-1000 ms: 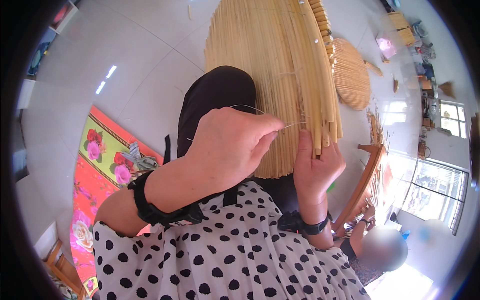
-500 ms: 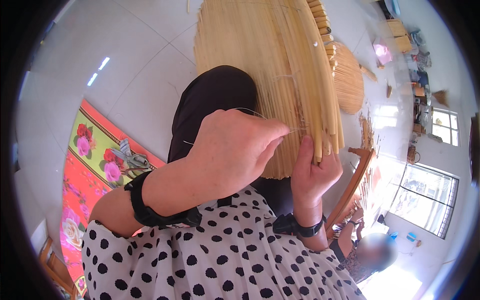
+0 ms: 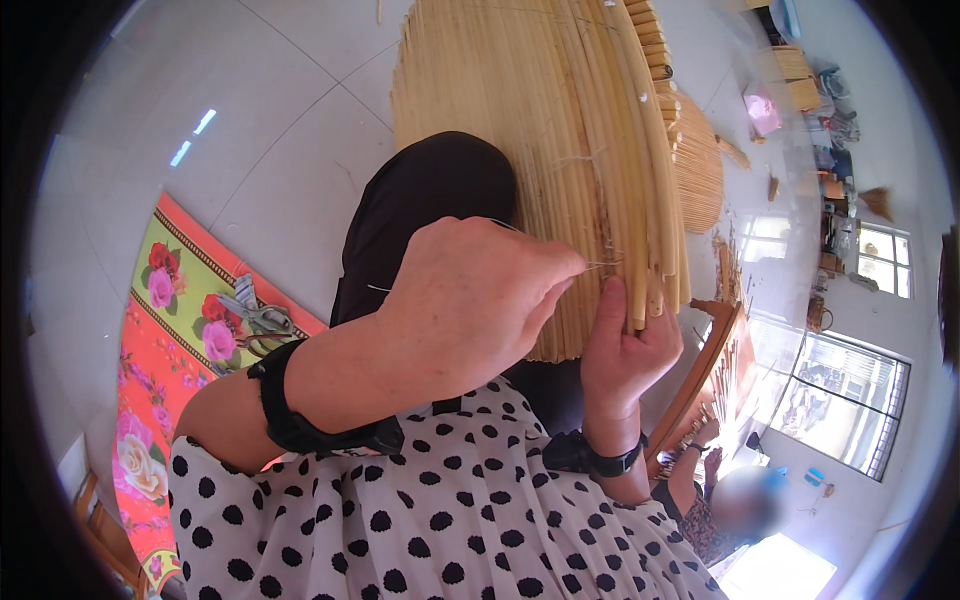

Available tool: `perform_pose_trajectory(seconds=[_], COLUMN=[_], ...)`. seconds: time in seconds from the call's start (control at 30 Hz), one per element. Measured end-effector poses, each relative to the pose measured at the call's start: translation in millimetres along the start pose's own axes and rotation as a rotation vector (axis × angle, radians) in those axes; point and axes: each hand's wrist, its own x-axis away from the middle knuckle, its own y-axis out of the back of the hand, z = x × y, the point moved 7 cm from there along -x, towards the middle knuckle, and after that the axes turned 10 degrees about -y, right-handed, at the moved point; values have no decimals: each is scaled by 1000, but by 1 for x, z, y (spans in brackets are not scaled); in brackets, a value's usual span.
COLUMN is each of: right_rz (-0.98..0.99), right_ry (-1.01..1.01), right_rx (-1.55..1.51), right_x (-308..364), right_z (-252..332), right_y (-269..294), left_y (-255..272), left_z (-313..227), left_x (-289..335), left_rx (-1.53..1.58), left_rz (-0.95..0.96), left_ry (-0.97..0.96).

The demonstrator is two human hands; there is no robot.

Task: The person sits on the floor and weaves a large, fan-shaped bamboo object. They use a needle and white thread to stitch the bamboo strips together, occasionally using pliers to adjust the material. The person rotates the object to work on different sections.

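Observation:
A panel of pale straw-coloured stalks (image 3: 490,70), laid side by side, rests across my dark-clothed knee (image 3: 430,180). My left hand (image 3: 470,300) is closed in a pinch on a thin pale thread (image 3: 602,264), which runs taut from the fingertips to the stalks near the panel's right edge. Stitches cross the stalks there. The thread's loose end trails out behind the left hand. My right hand (image 3: 632,355) grips the near ends of the thicker edge stalks (image 3: 640,230), thumb on top and fingers beneath, mostly hidden.
On the left, scissors (image 3: 265,325) lie on a red floral cloth (image 3: 150,350) over the tiled floor (image 3: 280,90). Another round stalk piece (image 3: 700,165) lies beyond the panel. At right, a co-worker (image 3: 690,490) sits by a wooden frame (image 3: 690,385) with loose stalks.
Both hands keep their grips almost in place. My left fingertips have moved very slightly right, toward the stitched edge, and the whole view has shifted a little.

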Motion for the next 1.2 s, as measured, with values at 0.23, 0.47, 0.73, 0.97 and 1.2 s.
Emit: perform_pose_trajectory(seconds=[0.23, 0.47, 0.73, 0.97, 1.2], right_rz=[3, 34, 48, 43, 28], right_ry=[-20, -37, -69, -85, -40], right_rx=[-18, 20, -114, -114, -123], right_x=[0, 4, 12, 10, 10], right_z=[2, 6, 18, 15, 14], right_y=[0, 0, -5, -4, -4], left_y=[3, 8, 30, 28, 15], left_z=[-1, -6, -22, -24, -19], left_x=[0, -2, -4, 5, 13], left_rx=[-6, -73, -171, -75, 36], left_rz=[12, 79, 190, 99, 25], left_ry=[5, -3, 13, 67, 112])
